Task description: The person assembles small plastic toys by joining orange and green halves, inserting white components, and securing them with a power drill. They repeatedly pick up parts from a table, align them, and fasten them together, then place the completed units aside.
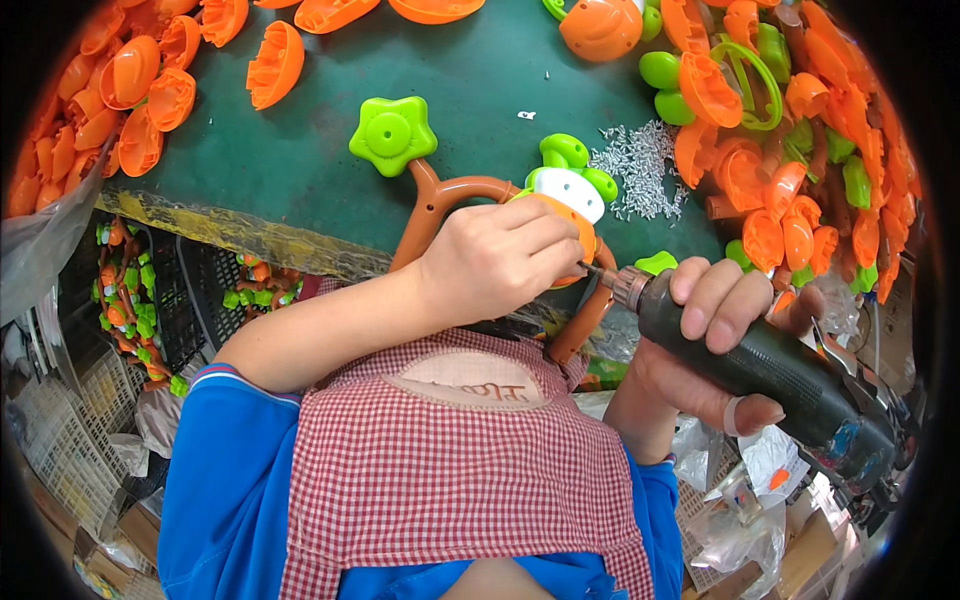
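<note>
- A person's left hand point(505, 250), fingers curled, grips an orange-and-white toy head point(570, 205) just right of the frame's centre.
- The right hand point(725, 335) wraps around the dark body of a power screwdriver point(775, 375), which slants from the lower right of the frame toward the middle; a pale band point(735, 415) circles one digit.
- The driver's thin bit point(592, 268) points at the head's lower right side, close by the left fingertips; whether it sits in a screw cannot be told.
- Bright green pieces point(565, 152) top the toy head, which is set against a curved brown frame point(425, 205) lying across the near edge of a dark green tabletop point(320, 160).
- A green star-shaped piece point(392, 135) caps one end of the frame, above and left of centre.
- Small silver screws point(642, 170) lie in a loose heap on the table, to the right of the head.
- Orange shells point(135, 75) crowd the upper left of the frame; a larger pile of orange and green parts point(790, 205) fills the upper right.
- At left, below the table's worn yellow edge point(235, 232), more brown, orange and green assemblies point(125, 290) show beside dark baskets.
- The worker wears a red-and-white checked apron point(460, 470) over a blue shirt point(225, 480), lower centre.
</note>
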`<state>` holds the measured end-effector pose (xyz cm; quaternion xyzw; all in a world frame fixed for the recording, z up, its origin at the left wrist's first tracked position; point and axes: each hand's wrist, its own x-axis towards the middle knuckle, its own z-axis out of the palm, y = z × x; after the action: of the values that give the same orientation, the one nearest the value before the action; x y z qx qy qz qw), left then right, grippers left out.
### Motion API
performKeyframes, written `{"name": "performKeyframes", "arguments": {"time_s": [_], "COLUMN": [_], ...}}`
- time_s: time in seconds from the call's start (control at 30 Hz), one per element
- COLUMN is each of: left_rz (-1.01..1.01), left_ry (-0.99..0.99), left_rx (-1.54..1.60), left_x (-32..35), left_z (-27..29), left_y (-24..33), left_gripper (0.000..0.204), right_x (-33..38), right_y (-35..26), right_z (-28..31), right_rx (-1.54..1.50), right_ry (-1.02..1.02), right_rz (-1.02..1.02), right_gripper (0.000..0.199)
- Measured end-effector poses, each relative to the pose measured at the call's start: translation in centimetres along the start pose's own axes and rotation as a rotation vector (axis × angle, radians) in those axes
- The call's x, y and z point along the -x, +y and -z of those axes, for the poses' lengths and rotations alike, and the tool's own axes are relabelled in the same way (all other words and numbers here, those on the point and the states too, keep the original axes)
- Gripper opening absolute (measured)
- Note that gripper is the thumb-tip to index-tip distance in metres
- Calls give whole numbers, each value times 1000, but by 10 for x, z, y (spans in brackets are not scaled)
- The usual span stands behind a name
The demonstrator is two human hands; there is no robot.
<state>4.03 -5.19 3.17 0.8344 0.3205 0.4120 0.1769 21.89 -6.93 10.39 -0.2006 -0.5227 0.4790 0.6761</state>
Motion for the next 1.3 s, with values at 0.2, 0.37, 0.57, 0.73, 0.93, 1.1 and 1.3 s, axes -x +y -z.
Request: {"name": "performKeyframes", "arguments": {"time_s": [0.2, 0.37, 0.57, 0.73, 0.93, 1.1, 1.3], "left_rz": [-20, 154, 133, 153, 118, 122, 49], "left_ry": [-15, -56, -66, -33, -35, -37, -53], "left_rx": [-27, 143, 113, 127, 131, 159, 133], "left_x": [1, -1, 5, 4, 7, 10, 9], "left_z": [0, 8, 7, 6, 6, 4, 6], "left_y": [-4, -3, -5, -7, -10, -12, -13], "left_gripper": [30, 38, 37, 32, 33, 31, 30], "right_x": [-1, -8, -27, -28, -26, -34, -47], "right_y": [6, 8, 23, 32, 53, 70, 69], "right_z": [3, -4, -2, -3, 15, 33, 36], "right_rx": [33, 100, 143, 141, 81, -95, -224], "right_ry": [-53, 104, 91, 121, -35, -302, -324], "right_rz": [-46, -9, -98, -247, -362, -303, -344], "right_gripper": [81, 95, 102, 100, 73, 67, 89]}}
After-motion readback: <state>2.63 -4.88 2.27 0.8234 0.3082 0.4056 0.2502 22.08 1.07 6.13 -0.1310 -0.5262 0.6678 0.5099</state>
